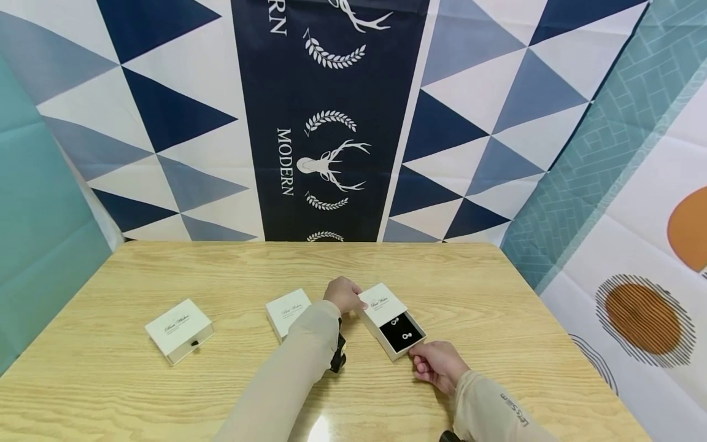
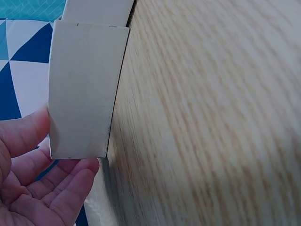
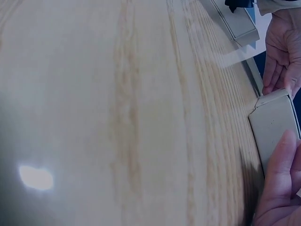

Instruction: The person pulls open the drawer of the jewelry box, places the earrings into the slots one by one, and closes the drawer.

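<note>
A white drawer-style jewelry box point(image 1: 381, 305) lies at an angle on the table, its drawer point(image 1: 394, 353) partly out of the sleeve. On the drawer's black insert point(image 1: 393, 337) sit two small silvery earrings point(image 1: 407, 336). My left hand point(image 1: 343, 295) grips the sleeve's far end; in the left wrist view its thumb and fingers bend around the sleeve point(image 2: 87, 89). At the drawer's near end, my right hand point(image 1: 439, 363) has curled fingers and pinches the front edge. The right wrist view shows a fingertip point(image 3: 287, 141) against the drawer's front; what lies under the fingers is hidden.
A second white box point(image 1: 289, 307) stands left of the left hand, partly covered by the sleeve of that arm. Farther left is another white box point(image 1: 179, 328) with a dark pull tab point(image 1: 194, 343). Patterned cloth point(image 1: 326, 123) hangs behind the wooden table point(image 1: 221, 264).
</note>
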{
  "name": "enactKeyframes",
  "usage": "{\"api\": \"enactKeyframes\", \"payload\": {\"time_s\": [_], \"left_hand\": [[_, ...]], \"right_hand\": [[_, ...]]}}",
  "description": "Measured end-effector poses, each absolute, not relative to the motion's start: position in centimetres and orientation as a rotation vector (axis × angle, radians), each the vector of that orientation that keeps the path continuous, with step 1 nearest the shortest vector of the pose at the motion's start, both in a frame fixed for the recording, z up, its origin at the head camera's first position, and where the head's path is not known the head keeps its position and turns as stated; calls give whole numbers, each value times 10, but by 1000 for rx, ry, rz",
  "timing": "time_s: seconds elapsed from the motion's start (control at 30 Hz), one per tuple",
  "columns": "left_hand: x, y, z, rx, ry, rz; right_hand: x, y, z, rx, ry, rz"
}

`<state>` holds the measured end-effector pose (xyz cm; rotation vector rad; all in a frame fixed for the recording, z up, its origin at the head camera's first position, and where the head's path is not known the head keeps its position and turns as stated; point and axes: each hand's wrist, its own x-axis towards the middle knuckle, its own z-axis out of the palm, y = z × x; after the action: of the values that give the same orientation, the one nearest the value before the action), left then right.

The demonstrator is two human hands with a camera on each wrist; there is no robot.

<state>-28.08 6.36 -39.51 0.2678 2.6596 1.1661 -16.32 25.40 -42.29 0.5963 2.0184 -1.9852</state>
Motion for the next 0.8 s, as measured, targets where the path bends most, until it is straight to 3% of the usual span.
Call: {"api": "enactKeyframes", "payload": {"time_s": [0.8], "left_hand": [[-279, 65, -395, 242, 2660, 1185]], "right_hand": [[-169, 255, -425, 580, 2011, -1982]]}}
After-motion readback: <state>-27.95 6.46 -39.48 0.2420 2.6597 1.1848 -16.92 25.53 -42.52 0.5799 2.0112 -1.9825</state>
